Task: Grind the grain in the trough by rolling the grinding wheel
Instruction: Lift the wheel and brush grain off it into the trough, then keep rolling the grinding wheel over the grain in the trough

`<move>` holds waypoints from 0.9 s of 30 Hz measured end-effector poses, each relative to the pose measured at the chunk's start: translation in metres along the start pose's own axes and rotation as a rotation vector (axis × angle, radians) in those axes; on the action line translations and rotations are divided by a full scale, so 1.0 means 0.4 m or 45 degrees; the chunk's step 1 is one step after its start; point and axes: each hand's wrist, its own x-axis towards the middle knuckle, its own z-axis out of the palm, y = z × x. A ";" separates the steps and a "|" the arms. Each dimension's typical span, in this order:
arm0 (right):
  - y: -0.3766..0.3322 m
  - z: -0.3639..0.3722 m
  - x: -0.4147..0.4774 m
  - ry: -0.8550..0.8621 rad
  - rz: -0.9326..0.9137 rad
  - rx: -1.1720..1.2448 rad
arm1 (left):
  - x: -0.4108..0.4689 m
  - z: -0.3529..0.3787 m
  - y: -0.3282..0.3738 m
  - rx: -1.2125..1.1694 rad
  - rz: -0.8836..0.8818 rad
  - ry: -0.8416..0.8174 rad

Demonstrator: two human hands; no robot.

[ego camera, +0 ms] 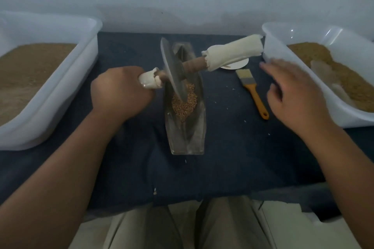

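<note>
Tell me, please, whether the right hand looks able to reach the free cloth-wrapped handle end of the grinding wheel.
Probably yes: the right hand is open and empty, near the wrapped handle end, which sticks up in open air. The brush lies flat below, not between them.

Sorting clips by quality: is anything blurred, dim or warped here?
Head view: dim, bluish light; the right hand is smeared by motion blur; the left hand gripping the grinding wheel and the grain look sharper; wide-angle distortion bows the left tub.
</note>
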 end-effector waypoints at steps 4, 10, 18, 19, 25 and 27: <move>-0.112 -0.033 0.056 0.274 -0.288 0.040 | -0.001 0.005 0.006 0.160 0.099 0.026; -0.175 0.021 0.122 -0.320 -0.260 -0.344 | -0.003 -0.043 0.032 0.277 0.300 -0.073; -0.141 0.142 0.174 -0.291 0.012 -0.397 | 0.099 -0.033 0.042 0.420 0.317 -0.309; -0.140 0.154 0.204 -0.270 0.036 -0.398 | 0.124 -0.025 0.049 0.433 0.301 -0.312; -0.160 0.146 0.297 -0.216 -0.004 -0.416 | 0.168 -0.016 0.057 0.357 0.193 -0.445; -0.161 0.127 0.248 -0.208 -0.051 -0.450 | 0.124 -0.037 0.049 0.352 0.215 -0.498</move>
